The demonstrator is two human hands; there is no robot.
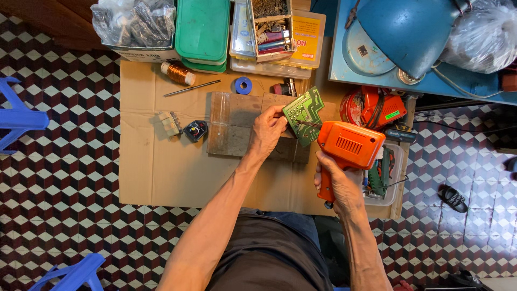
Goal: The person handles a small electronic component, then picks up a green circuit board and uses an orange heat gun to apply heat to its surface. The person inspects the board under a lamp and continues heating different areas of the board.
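From the head view, the work sits on a flat sheet of cardboard (161,172) laid over the patterned tile floor (59,161); its near left part lies bare, giving open room, while its far edge is crowded. There a stack of green lids (202,32), a clear box of parts (272,32), a copper wire spool (177,73), a thin metal rod (192,88) and a roll of blue tape (243,85) line up, well apart from the hands. A small black dial part (195,130) and a pale block (169,123) lie left of the wooden board (231,126). The left hand (267,132) pinches the green circuit board (304,116) by its lower left edge, holding it tilted above the wooden board, its long axis running from near left to far right. The right hand (336,180) is wrapped around the grip of the orange soldering gun (347,145), whose tip points left and touches the circuit board. A clear tray of tools (383,175) sits just right of the gun, close beside the right hand, and a blue lamp (409,32) stands further off
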